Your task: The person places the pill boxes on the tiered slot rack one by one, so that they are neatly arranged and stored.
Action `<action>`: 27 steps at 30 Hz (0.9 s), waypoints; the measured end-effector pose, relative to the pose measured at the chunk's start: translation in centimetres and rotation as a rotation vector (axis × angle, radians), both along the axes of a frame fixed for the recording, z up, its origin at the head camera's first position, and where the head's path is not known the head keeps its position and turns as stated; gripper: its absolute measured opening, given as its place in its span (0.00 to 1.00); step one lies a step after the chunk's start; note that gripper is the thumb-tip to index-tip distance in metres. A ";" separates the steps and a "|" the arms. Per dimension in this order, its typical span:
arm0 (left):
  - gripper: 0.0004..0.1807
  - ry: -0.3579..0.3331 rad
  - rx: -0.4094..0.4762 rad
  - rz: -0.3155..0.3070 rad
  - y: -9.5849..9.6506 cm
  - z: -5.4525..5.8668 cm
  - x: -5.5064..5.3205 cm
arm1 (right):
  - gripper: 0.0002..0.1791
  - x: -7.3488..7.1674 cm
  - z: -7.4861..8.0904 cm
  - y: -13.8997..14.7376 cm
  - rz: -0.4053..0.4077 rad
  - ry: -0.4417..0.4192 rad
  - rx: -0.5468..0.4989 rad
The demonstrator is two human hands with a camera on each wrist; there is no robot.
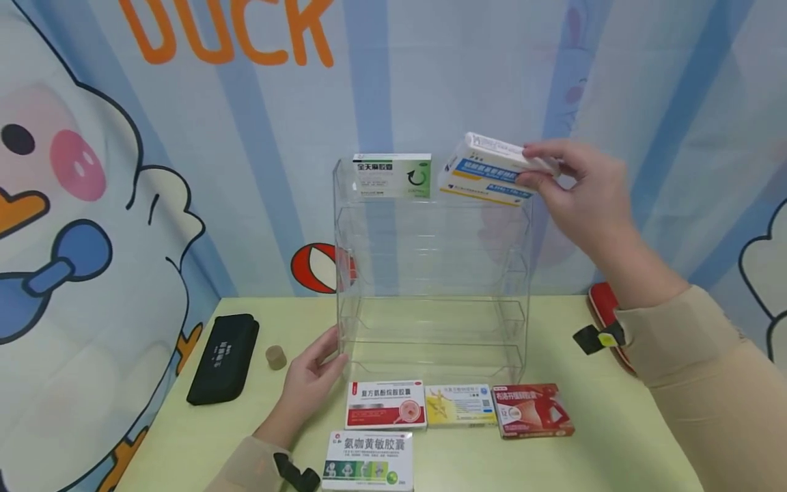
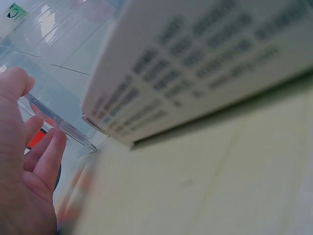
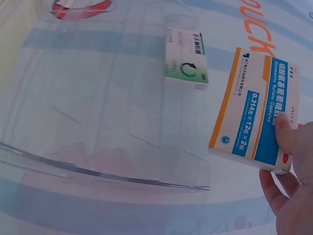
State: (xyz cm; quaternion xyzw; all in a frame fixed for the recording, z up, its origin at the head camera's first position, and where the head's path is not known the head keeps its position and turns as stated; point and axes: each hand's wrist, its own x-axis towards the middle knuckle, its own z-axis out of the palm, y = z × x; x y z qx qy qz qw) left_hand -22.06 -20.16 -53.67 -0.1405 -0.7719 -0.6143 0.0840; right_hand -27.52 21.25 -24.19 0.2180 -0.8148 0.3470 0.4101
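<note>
My right hand (image 1: 590,184) pinches a white, blue and orange medicine box (image 3: 249,107) between thumb and fingers. The box is tilted in the air over the upper right of a clear tiered rack (image 1: 430,355). On the rack's top tier, at the left, stands a white and green medicine box (image 1: 391,175). My left hand (image 1: 310,376) rests with relaxed fingers against the lower left side of the rack. In the left wrist view, a blurred white box (image 2: 195,63) covers much of the scene.
Before the rack lie a red and white box (image 1: 386,404), a yellow box (image 1: 460,404), a red box (image 1: 533,411) and a white and green box (image 1: 369,461). At left are a black case (image 1: 224,359) and a small brown cylinder (image 1: 276,357). Behind my right wrist lies a red item (image 1: 602,304).
</note>
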 end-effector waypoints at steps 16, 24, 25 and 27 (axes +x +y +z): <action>0.33 0.005 0.015 0.004 0.1 -0.1 -0.1 | 0.15 -4.1 1.1 -1.0 -0.066 0.022 -0.221; 0.34 -0.009 0.008 0.007 0.1 -0.4 -0.1 | 0.15 -5.4 0.7 -0.9 -0.155 -0.032 -0.053; 0.34 -0.011 0.007 0.012 0.1 -0.4 0.0 | 0.16 -5.6 0.8 -0.9 -0.155 -0.035 -0.033; 0.34 -0.012 0.004 0.021 0.1 -0.3 0.0 | 0.16 -5.8 1.1 -1.1 -0.159 -0.045 -0.006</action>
